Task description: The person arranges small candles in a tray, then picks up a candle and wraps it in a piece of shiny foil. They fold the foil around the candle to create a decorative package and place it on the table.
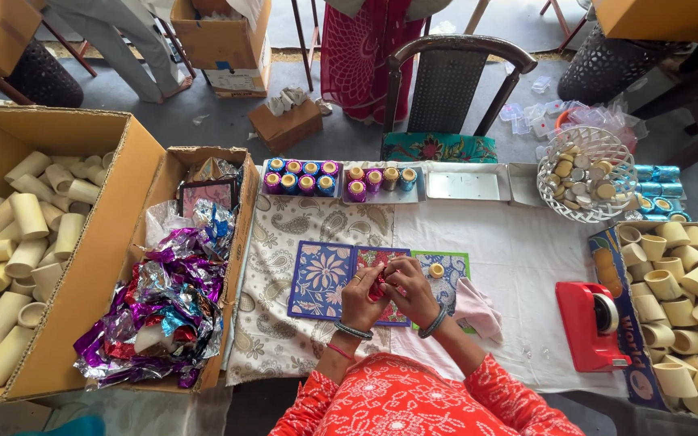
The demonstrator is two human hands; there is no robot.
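Tube: you held one small tube (pixel 379 288) with red foil on it, between both hands, over the red mat (pixel 381 266) in front of you.
Left hand: your left hand (pixel 361 297) was closed around the tube, fingers pinching the foil.
Right hand: your right hand (pixel 410 292) was closed on the other side of the same tube, pressing the foil down.
Done: two trays (pixel 300 179) at the back of the table (pixel 519 258) held shiny wrapped tubes, purple and blue ones on the left, pink and gold ones (pixel 377 181) beside them. A white basket (pixel 587 173) held more small pieces, and blue ones (pixel 656 190) lay next to it.
Left to do: the big box (pixel 58 242) on your left was full of plain tubes. Another pile of plain tubes (pixel 688 299) sat on your right. So I think most of the work was still waiting.
Foil: a heap of foil (pixel 163 311) filled the middle box, near your left arm.
Tape: the red tape holder (pixel 595 323) sat to your right, not touched.
One more: a lone yellow tube (pixel 436 270) stood on the green mat, just beside your right hand.
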